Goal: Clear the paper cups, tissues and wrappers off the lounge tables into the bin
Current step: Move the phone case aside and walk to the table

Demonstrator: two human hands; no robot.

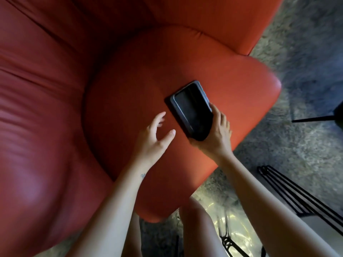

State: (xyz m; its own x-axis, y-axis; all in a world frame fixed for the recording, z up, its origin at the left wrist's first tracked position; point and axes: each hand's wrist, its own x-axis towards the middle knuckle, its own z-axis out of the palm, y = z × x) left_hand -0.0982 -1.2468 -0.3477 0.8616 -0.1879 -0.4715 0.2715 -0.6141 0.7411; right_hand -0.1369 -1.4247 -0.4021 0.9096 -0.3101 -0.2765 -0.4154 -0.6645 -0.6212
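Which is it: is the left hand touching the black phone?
Apart. The head view shows red cushion between the left hand and the phone, gripped by the right hand.

Orange-red leather armchair (185,62) with a brighter orange seat cushion (232,86), black phone (193,108) in a black case with a dark screen, mottled grey carpet (297,141), thin black metal legs (289,190), small dark tattoo (143,175) on the left wrist

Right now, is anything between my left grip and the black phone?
Nothing visible: only bare red leather seat cushion separates the open left grip from the black rectangular phone, which the right grip holds by its lower end.
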